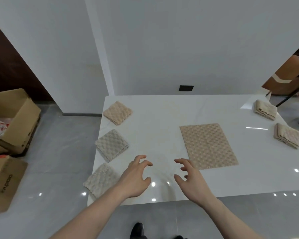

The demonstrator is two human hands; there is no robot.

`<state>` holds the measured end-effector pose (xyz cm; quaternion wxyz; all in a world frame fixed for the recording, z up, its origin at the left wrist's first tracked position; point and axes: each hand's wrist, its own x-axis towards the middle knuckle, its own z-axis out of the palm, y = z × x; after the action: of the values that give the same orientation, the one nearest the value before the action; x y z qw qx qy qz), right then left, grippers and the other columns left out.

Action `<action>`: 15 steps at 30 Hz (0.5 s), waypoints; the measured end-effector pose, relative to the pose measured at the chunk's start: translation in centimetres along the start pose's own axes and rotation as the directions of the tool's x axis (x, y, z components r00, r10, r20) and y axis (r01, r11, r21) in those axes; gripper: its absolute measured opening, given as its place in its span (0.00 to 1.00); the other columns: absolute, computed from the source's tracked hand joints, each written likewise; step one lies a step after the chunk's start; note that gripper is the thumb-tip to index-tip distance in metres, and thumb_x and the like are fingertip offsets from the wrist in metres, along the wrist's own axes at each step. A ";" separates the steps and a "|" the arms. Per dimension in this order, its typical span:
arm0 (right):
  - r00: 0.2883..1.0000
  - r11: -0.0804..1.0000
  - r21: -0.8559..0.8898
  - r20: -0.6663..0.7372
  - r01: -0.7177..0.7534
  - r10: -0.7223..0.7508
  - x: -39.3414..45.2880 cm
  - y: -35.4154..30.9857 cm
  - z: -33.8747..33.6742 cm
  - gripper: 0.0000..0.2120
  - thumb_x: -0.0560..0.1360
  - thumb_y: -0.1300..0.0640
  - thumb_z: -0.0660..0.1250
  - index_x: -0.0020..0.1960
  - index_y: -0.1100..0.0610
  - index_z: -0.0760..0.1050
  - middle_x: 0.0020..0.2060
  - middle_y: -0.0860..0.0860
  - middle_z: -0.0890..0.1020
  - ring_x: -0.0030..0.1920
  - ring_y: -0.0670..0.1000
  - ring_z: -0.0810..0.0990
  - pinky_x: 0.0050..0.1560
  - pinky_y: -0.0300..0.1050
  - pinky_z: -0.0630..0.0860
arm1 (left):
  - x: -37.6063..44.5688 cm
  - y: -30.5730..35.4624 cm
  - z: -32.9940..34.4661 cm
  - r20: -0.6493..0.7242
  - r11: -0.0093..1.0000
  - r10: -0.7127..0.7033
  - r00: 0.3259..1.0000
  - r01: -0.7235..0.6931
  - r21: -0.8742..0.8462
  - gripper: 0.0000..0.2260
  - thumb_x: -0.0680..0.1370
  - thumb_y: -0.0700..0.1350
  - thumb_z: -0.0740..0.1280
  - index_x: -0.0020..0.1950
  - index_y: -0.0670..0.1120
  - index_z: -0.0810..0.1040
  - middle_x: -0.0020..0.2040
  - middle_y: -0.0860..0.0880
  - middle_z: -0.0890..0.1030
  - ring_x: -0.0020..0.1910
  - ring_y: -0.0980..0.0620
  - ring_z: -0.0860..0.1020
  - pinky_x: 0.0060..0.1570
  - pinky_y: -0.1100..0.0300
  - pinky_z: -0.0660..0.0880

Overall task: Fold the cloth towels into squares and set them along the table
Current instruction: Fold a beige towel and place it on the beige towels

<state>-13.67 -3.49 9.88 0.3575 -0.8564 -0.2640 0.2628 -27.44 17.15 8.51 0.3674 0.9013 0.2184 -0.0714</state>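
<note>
- One white glossy table (162,114) fills the middle of the view, seen from above, with ceiling lights reflected along its near edge.
- Six cloth towels lie on it in all: five folded, one spread out.
- Three folded squares line the left edge, one behind another and apart from each other: a far beige square (117,112), a middle grey-beige square (112,145) and a near pale square (102,179), the last with a corner over the table edge.
- Two thicker folded bundles sit at the right end: a far folded towel (264,109) and a near folded towel (287,135), close together but not touching.
- One flat tan towel (208,146) with a bumpy weave lies spread as a rectangle right of centre.
- The left hand (136,178) is over the table's near part, fingers spread and loosely bent, gripping nothing; whether it touches the surface cannot be told.
- The right hand (191,178) is beside it, fingers likewise spread and curved, empty, its fingertips just short of the flat towel's near left corner.
- Two bare forearms reach in from the bottom edge.
- Two cardboard boxes stand on the grey floor at left: an open upper box (16,118) and a lower box (5,183).
- One dark shoe (137,230) shows at the bottom.
- A black wall plate (186,88) sits behind the table.
</note>
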 end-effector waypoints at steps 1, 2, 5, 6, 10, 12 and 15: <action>1.000 1.000 0.004 -0.006 -0.004 0.004 0.2 0.3 -0.6 0.23 0.78 0.54 0.68 0.70 0.39 0.69 0.67 0.32 0.67 0.63 0.37 0.73 0.61 0.38 0.74 | 0.4 0.8 0.4 0.008 1.000 0.006 1.000 -0.006 -0.004 0.21 0.77 0.51 0.65 0.71 0.59 0.70 0.78 0.61 0.55 0.71 0.56 0.66 0.65 0.59 0.70; 1.000 1.000 0.003 -0.007 -0.003 0.003 0.4 0.7 -1.2 0.23 0.77 0.54 0.68 0.70 0.39 0.69 0.67 0.32 0.67 0.63 0.37 0.73 0.61 0.38 0.74 | 0.8 1.6 0.9 0.014 1.000 0.012 1.000 -0.011 -0.006 0.21 0.77 0.51 0.65 0.71 0.59 0.69 0.78 0.61 0.55 0.71 0.56 0.66 0.65 0.59 0.70; 1.000 1.000 -0.001 0.000 0.012 -0.012 1.2 1.8 -3.2 0.23 0.77 0.54 0.68 0.69 0.39 0.69 0.66 0.32 0.68 0.62 0.37 0.73 0.60 0.39 0.74 | 1.7 3.6 2.1 0.020 1.000 0.010 1.000 -0.010 -0.014 0.21 0.78 0.51 0.65 0.71 0.58 0.69 0.78 0.61 0.55 0.71 0.55 0.66 0.65 0.59 0.70; 1.000 1.000 0.001 0.004 0.016 -0.016 1.6 2.3 -3.8 0.23 0.77 0.55 0.68 0.69 0.39 0.69 0.66 0.32 0.68 0.62 0.37 0.73 0.60 0.39 0.74 | 1.9 4.2 2.6 0.014 1.000 0.002 1.000 -0.002 -0.017 0.21 0.78 0.51 0.65 0.71 0.59 0.69 0.78 0.61 0.55 0.71 0.55 0.66 0.65 0.59 0.71; 0.997 0.999 0.001 0.058 0.054 -0.054 2.5 5.3 -6.7 0.23 0.77 0.55 0.68 0.69 0.40 0.70 0.65 0.32 0.69 0.62 0.37 0.74 0.57 0.34 0.72 | 2.5 6.8 5.2 -0.033 0.997 -0.069 0.997 0.068 -0.038 0.21 0.78 0.50 0.64 0.71 0.59 0.69 0.78 0.61 0.55 0.71 0.55 0.67 0.64 0.60 0.70; 0.991 0.996 -0.002 0.099 0.087 -0.086 2.6 7.3 -8.6 0.22 0.77 0.55 0.68 0.68 0.39 0.70 0.65 0.31 0.69 0.62 0.36 0.73 0.56 0.33 0.72 | 2.6 8.3 7.0 -0.071 0.992 -0.121 0.990 0.118 -0.046 0.21 0.78 0.50 0.64 0.71 0.59 0.69 0.78 0.61 0.56 0.71 0.55 0.67 0.64 0.60 0.69; 0.976 0.991 -0.029 0.178 0.132 -0.125 2.4 11.1 -12.2 0.21 0.77 0.54 0.68 0.67 0.38 0.70 0.64 0.30 0.69 0.62 0.37 0.74 0.57 0.36 0.73 | 2.0 11.3 10.5 -0.137 0.973 -0.224 0.965 0.215 -0.082 0.21 0.78 0.50 0.65 0.71 0.59 0.70 0.78 0.60 0.56 0.72 0.54 0.67 0.65 0.60 0.69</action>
<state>-1.18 -14.43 8.28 0.3316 -0.8180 -0.3548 0.3084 -20.30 3.33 7.49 0.3701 0.8616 0.3453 -0.0386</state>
